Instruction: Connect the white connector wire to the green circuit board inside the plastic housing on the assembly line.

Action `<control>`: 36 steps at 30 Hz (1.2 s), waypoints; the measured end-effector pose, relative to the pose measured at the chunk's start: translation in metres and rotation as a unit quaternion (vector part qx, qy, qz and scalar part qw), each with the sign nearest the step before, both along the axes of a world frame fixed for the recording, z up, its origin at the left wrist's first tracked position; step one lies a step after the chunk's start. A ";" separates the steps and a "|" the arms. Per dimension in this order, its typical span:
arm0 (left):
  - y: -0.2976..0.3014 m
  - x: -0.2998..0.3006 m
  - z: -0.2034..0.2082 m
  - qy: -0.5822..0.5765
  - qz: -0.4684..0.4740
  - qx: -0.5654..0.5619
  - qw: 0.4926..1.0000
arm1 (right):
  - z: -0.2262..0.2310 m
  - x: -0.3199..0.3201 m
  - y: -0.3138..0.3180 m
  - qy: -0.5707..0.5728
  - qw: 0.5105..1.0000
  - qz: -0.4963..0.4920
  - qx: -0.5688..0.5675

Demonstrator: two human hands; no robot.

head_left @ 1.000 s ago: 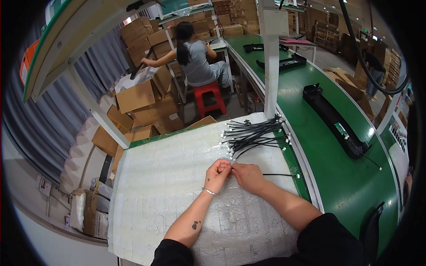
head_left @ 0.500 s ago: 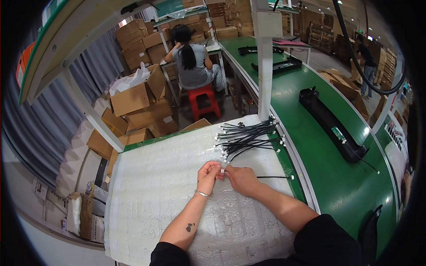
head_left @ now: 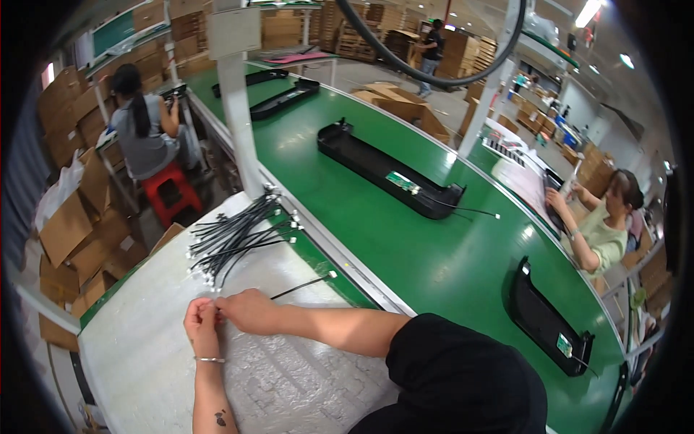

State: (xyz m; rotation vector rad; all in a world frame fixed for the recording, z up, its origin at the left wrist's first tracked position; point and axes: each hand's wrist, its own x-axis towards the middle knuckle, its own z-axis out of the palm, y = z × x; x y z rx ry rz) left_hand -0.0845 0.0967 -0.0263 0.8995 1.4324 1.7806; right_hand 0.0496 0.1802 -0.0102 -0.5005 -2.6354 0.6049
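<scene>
Left hand (head_left: 202,317) and right hand (head_left: 251,311) pinch fingers closed on 1 black cable (head_left: 301,286), gripped end mostly hidden, remainder extending rightward over bench (head_left: 141,325); circuit board (head_left: 403,182) print illegible.

A long green-topped bench (head_left: 419,267) with metal edging (head_left: 345,254) crosses the room, 2 white posts (head_left: 242,116) rising beside it. At left, 1 red stool (head_left: 172,194) stands near open cardboard boxes (head_left: 69,235) and a blue-grey curtain (head_left: 32,108). Grey floor (head_left: 365,72) shows beyond the bench, with wooden pallets (head_left: 358,37) stacked at the far side. At upper right, 1 bright tube light (head_left: 589,13) glows overhead.
</scene>
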 end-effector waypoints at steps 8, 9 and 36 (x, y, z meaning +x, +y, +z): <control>0.002 -0.001 -0.002 0.016 -0.008 -0.018 1.000 | 0.004 -0.002 0.005 -0.030 1.000 0.007 -0.008; 0.003 -0.001 -0.002 0.020 -0.001 -0.015 1.000 | 0.003 -0.002 0.005 -0.031 0.999 -0.002 -0.013; 0.006 0.001 -0.002 0.044 0.027 -0.027 0.998 | -0.003 -0.007 0.008 0.012 1.000 0.012 -0.009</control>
